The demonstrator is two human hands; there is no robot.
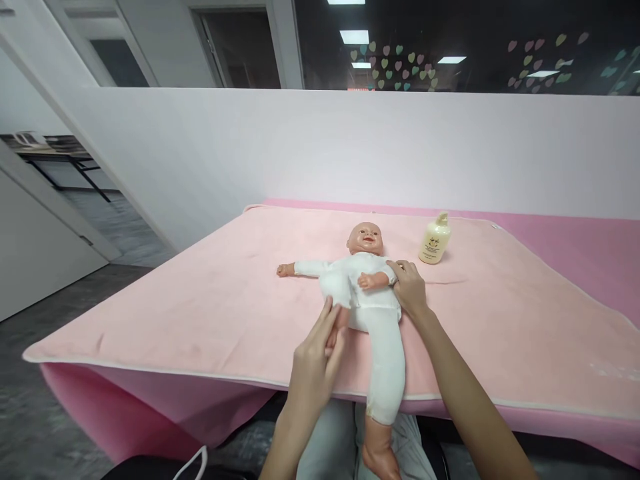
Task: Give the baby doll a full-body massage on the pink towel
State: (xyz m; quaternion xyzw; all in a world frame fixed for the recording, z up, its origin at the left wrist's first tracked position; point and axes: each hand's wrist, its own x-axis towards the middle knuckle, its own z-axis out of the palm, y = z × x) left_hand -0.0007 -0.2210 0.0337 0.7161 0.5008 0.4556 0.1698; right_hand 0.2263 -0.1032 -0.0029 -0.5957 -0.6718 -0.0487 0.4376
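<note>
The baby doll with a smooth plastic head and white cloth body [383, 327] lies face up on the pale pink fabric blanket [210, 287]. Its long axis runs near to far: head at the far end, 1 straight leg [386, 367] extending past the near edge of the blanket, above the lap of the person's light grey trousers [325, 443]. Its other leg, on the left, is bent, knee raised.

The left hand [316, 360] reaches the bent leg from the near left; fingers and thumb close around the lower leg. The right hand [411, 287] contacts the doll on the right, fingers curled at the white sleeve of the arm folded over the chest. Whether these fingers pinch the cloth cannot be told. The opposite arm [310, 268] extends left, apart from both hands.

The pale yellow pump bottle [434, 243] stands upright, far right of the doll, nearer the right hand. The white panel [360, 147] bounds the far side. Nothing visible separates the 2 hands from the doll.
</note>
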